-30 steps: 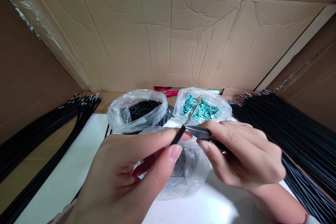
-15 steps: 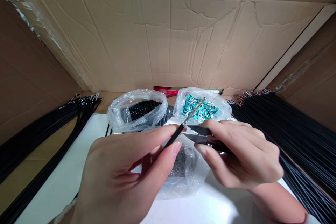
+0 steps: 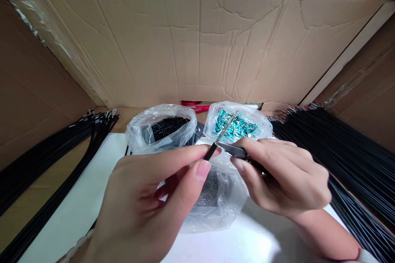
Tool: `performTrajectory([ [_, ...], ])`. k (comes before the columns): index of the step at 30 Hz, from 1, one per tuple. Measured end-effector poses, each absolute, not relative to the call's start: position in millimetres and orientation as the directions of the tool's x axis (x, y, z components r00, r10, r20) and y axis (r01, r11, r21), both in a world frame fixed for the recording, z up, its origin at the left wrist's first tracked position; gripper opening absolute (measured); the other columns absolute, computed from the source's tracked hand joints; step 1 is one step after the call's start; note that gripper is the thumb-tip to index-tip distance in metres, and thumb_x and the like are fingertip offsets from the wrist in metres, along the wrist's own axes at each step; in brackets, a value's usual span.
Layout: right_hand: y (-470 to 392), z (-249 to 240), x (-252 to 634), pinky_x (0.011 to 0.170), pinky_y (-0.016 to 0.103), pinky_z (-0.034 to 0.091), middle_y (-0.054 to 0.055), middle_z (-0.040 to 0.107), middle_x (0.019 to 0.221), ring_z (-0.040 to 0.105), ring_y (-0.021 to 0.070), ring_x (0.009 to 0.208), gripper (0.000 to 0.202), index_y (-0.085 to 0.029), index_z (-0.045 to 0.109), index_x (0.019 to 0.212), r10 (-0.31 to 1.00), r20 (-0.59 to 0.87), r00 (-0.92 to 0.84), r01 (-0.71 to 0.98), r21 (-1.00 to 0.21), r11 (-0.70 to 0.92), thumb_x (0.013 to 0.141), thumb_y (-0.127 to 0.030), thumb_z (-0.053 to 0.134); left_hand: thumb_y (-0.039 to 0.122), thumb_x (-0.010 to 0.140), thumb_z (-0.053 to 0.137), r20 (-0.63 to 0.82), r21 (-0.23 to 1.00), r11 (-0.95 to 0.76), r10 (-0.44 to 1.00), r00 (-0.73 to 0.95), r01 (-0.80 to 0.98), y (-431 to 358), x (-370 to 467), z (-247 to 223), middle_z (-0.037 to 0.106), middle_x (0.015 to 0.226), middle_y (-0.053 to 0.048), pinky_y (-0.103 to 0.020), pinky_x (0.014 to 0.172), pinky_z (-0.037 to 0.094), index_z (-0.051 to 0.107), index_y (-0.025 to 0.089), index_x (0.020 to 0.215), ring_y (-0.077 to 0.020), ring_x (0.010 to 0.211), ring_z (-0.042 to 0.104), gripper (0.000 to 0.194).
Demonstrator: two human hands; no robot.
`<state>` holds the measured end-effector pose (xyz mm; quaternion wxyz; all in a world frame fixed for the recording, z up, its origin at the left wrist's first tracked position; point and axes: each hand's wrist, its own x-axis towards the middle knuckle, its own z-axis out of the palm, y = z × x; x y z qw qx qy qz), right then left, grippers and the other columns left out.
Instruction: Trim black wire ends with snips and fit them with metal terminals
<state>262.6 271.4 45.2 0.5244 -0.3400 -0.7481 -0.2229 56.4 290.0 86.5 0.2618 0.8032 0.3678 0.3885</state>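
Note:
Between the thumb and forefinger of my left hand [image 3: 148, 201] is a black cable [image 3: 211, 151]. Its bare silvery end [image 3: 226, 126] points up and to the right. My right hand [image 3: 284, 176] is closed around small black scissors [image 3: 237, 151]. Their blades look shut, with the tips at the cable, right where the black jacket ends. I cannot tell whether they touch it. The scissors' handles are mostly hidden in my palm. Below the hands lies a clear plastic bag [image 3: 228, 209] holding fine grey scraps.
At the back stand a plastic bag [image 3: 135, 131] of short black tubes and another bag [image 3: 263, 125] of teal and silver bits. Long black cables [image 3: 37, 168] lie at left, more cables [image 3: 345, 152] at right. Cardboard walls [image 3: 191, 49] enclose the white work surface [image 3: 216, 248].
The scissors' blades, apart before, have come together at the cable. The cable's bare end has shifted slightly left, and the left thumb has moved a little left and up.

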Motion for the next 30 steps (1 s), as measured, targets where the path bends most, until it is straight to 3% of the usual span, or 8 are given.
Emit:
performTrajectory([
  [7,269.9,42.0,260.8,0.045,0.027,0.044,-0.003,0.057,0.058,0.050,0.0110,0.046,0.007,-0.013,0.067,0.100,0.266,0.945,-0.190,0.748,-0.037,0.663,0.097,-0.015,0.061,0.021,0.088,0.065,0.543,0.654,-0.648,0.762,0.354,0.391,291.3,58.9,76.0,0.056,0.054,0.007,-0.018,0.039,0.042,0.079,0.029,0.089,-0.0096,0.045,0.051,0.016],
  [13,272.3,42.8,263.4,0.049,0.026,0.047,-0.002,0.060,0.059,0.055,0.0118,0.049,0.008,-0.012,0.070,0.098,0.292,0.934,-0.204,0.749,-0.044,0.661,0.095,-0.013,0.062,0.017,0.087,0.066,0.601,0.591,-0.693,0.720,0.346,0.413,290.4,59.1,75.0,0.057,0.053,0.009,-0.018,0.042,0.045,0.078,0.030,0.089,-0.0087,0.043,0.050,0.018],
  [18,271.4,43.8,264.3,0.050,0.025,0.049,-0.002,0.063,0.058,0.057,0.0124,0.048,0.010,-0.014,0.070,0.097,0.289,0.934,-0.210,0.749,-0.036,0.662,0.094,-0.012,0.061,0.022,0.090,0.061,0.557,0.565,-0.690,0.724,0.408,0.453,290.4,58.6,80.1,0.053,0.050,0.007,-0.019,0.038,0.040,0.075,0.026,0.076,-0.0090,0.041,0.048,0.019],
  [23,269.7,40.4,265.8,0.047,0.022,0.047,-0.003,0.064,0.060,0.056,0.0097,0.046,0.015,-0.015,0.070,0.099,0.356,0.926,-0.126,0.621,-0.206,0.756,0.100,-0.016,0.055,0.025,0.090,0.063,0.513,0.634,-0.644,0.764,0.392,0.428,291.0,60.3,79.7,0.054,0.049,0.007,-0.018,0.036,0.039,0.079,0.028,0.084,-0.0091,0.040,0.047,0.017],
  [27,269.1,42.4,265.2,0.046,0.017,0.046,-0.001,0.070,0.070,0.055,0.0062,0.047,0.026,-0.015,0.069,0.096,0.516,0.842,-0.159,0.474,-0.393,0.788,0.107,-0.021,0.046,0.025,0.090,0.064,0.499,0.666,-0.629,0.776,0.387,0.401,292.3,61.4,78.3,0.056,0.050,0.008,-0.017,0.037,0.041,0.080,0.029,0.086,-0.0090,0.040,0.049,0.017],
  [30,269.5,45.5,263.0,0.047,0.017,0.045,-0.002,0.066,0.066,0.054,0.0060,0.047,0.031,-0.015,0.068,0.092,0.558,0.805,-0.203,0.515,-0.397,0.760,0.108,-0.022,0.043,0.024,0.091,0.062,0.497,0.650,-0.644,0.762,0.415,0.403,294.6,61.6,78.2,0.058,0.050,0.008,-0.018,0.037,0.040,0.079,0.028,0.081,-0.0091,0.040,0.050,0.021],
])
